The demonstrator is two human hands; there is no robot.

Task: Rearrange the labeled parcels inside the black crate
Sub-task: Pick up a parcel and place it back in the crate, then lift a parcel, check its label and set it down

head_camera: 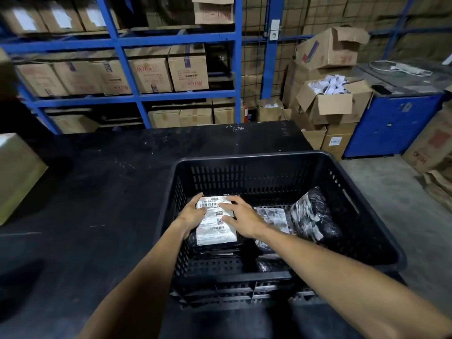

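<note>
A black slatted crate point(247, 159) stands on the right part of a black table. Inside, at its left side, a black parcel with a white shipping label point(215, 231) lies on top of a small stack. My left hand point(193, 214) grips that parcel's left edge. My right hand point(241, 216) rests on its right edge with fingers over the label. A second labeled parcel point(274, 217) lies flat in the crate's middle. A bulky black wrapped parcel point(315, 216) leans against the right wall.
The black table point(97, 192) stretches left of the crate, with a cardboard box point(17, 174) at its left edge. Blue shelving point(127, 42) full of cartons stands behind. Open cartons point(335, 101) and a blue cabinet point(391, 126) are at the right.
</note>
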